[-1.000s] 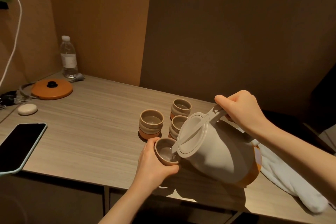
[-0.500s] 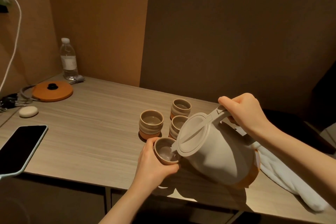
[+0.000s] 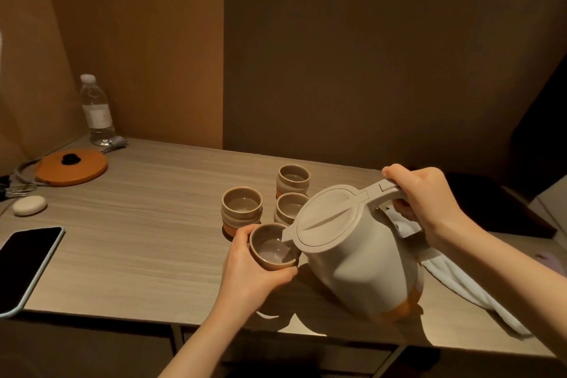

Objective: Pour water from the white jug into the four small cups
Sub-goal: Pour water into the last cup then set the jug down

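- The right hand (image 3: pixel 429 202) is wrapped around the handle of the white jug (image 3: pixel 352 258), fingers closed tight on it, thumb lying along the top of the handle.
- The jug leans over toward the left, its spout just over the rim of the held cup (image 3: pixel 271 247); the lid is on. Its orange base looks to be just above the surface (image 3: pixel 138 239), though the shadow makes it hard to tell whether an edge touches.
- The left hand (image 3: pixel 248 273) cups that small cup from below and the side, fingers curled around its wall, tipping its mouth slightly toward the jug. Whether the cup is raised off the surface or resting on it I cannot tell.
- A little water seems to lie in the bottom of the held cup; no stream is clear in this dim light.
- Three other cups stand upright close behind: the left cup (image 3: pixel 242 209), the far cup (image 3: pixel 293 179) and the middle cup (image 3: pixel 290 209), the last partly hidden by the jug's lid.
- A white cloth (image 3: pixel 466 291) lies under and to the right of the jug.
- Off to the left are a phone (image 3: pixel 24 264), a small pale oval case (image 3: pixel 29 205), an orange lid (image 3: pixel 72 166) with a black knob, and a water bottle (image 3: pixel 96 110) in the corner.
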The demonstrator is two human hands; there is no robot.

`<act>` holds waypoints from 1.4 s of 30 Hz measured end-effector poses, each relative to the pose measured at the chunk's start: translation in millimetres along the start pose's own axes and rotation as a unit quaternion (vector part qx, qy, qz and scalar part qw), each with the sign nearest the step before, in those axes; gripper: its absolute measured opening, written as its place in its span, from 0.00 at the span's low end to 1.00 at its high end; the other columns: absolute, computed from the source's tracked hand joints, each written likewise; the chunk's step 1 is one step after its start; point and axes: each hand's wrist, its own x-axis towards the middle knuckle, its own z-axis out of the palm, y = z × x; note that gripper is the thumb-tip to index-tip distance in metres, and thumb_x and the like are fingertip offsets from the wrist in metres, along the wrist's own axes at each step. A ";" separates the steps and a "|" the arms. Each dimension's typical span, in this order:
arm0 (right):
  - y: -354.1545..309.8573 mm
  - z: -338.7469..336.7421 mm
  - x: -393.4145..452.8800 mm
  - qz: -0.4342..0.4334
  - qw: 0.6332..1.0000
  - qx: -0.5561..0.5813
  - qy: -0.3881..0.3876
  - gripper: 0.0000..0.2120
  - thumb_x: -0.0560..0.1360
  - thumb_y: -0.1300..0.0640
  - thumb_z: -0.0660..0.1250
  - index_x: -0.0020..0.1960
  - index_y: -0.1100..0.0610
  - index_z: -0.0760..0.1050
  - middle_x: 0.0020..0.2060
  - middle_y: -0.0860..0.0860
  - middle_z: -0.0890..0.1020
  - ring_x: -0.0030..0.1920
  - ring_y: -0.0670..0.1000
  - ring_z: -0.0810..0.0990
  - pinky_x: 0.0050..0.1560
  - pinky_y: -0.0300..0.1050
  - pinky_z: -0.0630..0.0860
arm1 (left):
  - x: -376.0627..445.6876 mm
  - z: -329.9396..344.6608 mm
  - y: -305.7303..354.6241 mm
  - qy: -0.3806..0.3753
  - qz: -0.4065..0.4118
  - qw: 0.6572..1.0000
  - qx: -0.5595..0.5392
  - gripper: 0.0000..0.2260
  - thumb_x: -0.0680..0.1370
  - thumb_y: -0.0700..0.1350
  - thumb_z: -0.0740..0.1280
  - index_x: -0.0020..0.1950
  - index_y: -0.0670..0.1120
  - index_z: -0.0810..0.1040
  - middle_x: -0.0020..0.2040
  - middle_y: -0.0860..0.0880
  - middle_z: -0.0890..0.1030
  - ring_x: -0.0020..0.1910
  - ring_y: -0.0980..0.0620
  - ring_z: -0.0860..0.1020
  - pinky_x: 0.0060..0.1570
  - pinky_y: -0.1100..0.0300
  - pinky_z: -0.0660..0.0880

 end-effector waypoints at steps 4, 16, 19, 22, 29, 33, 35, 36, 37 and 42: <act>11.0 -11.0 -2.7 0.041 0.997 0.055 0.019 0.20 0.74 0.55 0.65 0.25 0.60 0.70 0.20 0.51 0.68 0.21 0.45 0.64 0.22 0.37 0.61 | -0.6 1.9 7.2 -0.005 0.005 1.000 -0.005 0.39 0.56 0.47 0.83 0.62 0.54 0.68 0.55 0.58 0.77 0.56 0.57 0.75 0.50 0.68 0.71; 20.7 -31.8 -4.5 0.057 0.981 0.167 0.080 0.20 0.73 0.53 0.64 0.24 0.56 0.64 0.19 0.49 0.63 0.22 0.48 0.59 0.27 0.44 0.57 | 20.2 7.0 44.5 -0.010 0.035 0.999 -0.021 0.36 0.58 0.45 0.83 0.61 0.53 0.70 0.53 0.59 0.76 0.53 0.61 0.75 0.46 0.70 0.72; 17.8 -34.5 1.2 0.062 0.973 0.206 0.085 0.22 0.74 0.53 0.63 0.23 0.53 0.65 0.19 0.47 0.64 0.21 0.46 0.59 0.26 0.42 0.56 | 31.5 6.5 54.3 -0.003 0.036 0.999 -0.021 0.35 0.57 0.47 0.83 0.61 0.53 0.72 0.53 0.60 0.77 0.53 0.61 0.76 0.49 0.66 0.73; 13.7 -35.3 8.3 0.058 0.966 0.233 0.101 0.22 0.74 0.54 0.63 0.22 0.52 0.66 0.19 0.47 0.66 0.20 0.46 0.60 0.24 0.40 0.57 | 44.1 4.2 66.6 -0.002 0.035 0.999 -0.024 0.34 0.58 0.46 0.83 0.60 0.54 0.72 0.52 0.60 0.77 0.52 0.61 0.76 0.46 0.66 0.73; 7.5 -33.6 25.5 0.062 0.953 0.264 0.135 0.17 0.74 0.53 0.63 0.28 0.54 0.66 0.19 0.46 0.68 0.19 0.44 0.62 0.21 0.36 0.58 | 80.7 -3.4 92.1 -0.004 0.049 0.999 -0.008 0.32 0.60 0.45 0.82 0.59 0.53 0.72 0.51 0.60 0.76 0.50 0.61 0.75 0.43 0.68 0.72; 6.3 -28.9 34.6 0.061 0.948 0.272 0.152 0.17 0.74 0.53 0.63 0.27 0.54 0.66 0.18 0.45 0.68 0.19 0.43 0.62 0.21 0.36 0.59 | 108.4 -10.7 96.6 -0.014 0.026 1.000 -0.004 0.31 0.62 0.48 0.81 0.61 0.52 0.72 0.54 0.54 0.77 0.54 0.54 0.76 0.50 0.57 0.78; 7.7 -26.7 38.7 0.060 0.951 0.261 0.154 0.18 0.74 0.52 0.63 0.27 0.54 0.67 0.18 0.45 0.69 0.18 0.43 0.63 0.21 0.35 0.60 | 123.8 -14.0 96.4 -0.019 0.012 1.000 -0.012 0.31 0.62 0.49 0.81 0.61 0.53 0.72 0.56 0.53 0.77 0.56 0.52 0.76 0.53 0.50 0.78; 9.0 -25.7 40.9 0.060 0.952 0.256 0.155 0.17 0.74 0.52 0.64 0.28 0.54 0.68 0.18 0.45 0.69 0.18 0.42 0.64 0.21 0.35 0.60 | 131.8 -15.4 95.5 -0.019 0.008 1.000 -0.012 0.30 0.62 0.49 0.80 0.61 0.53 0.72 0.55 0.53 0.77 0.55 0.52 0.76 0.54 0.50 0.78; 10.5 -24.6 43.2 0.061 0.953 0.252 0.156 0.17 0.74 0.51 0.64 0.28 0.54 0.68 0.18 0.44 0.70 0.18 0.42 0.65 0.21 0.34 0.61 | 140.8 -16.3 94.0 -0.017 0.004 1.000 -0.010 0.30 0.63 0.49 0.80 0.60 0.53 0.71 0.55 0.53 0.77 0.55 0.52 0.76 0.53 0.50 0.77; 20.2 -20.2 54.3 0.062 0.951 0.258 0.159 0.18 0.74 0.53 0.64 0.27 0.54 0.68 0.20 0.44 0.71 0.19 0.42 0.67 0.21 0.34 0.62 | 185.5 -16.9 77.4 0.004 -0.032 0.999 0.023 0.35 0.63 0.50 0.80 0.66 0.49 0.68 0.60 0.49 0.74 0.59 0.49 0.73 0.52 0.52 0.76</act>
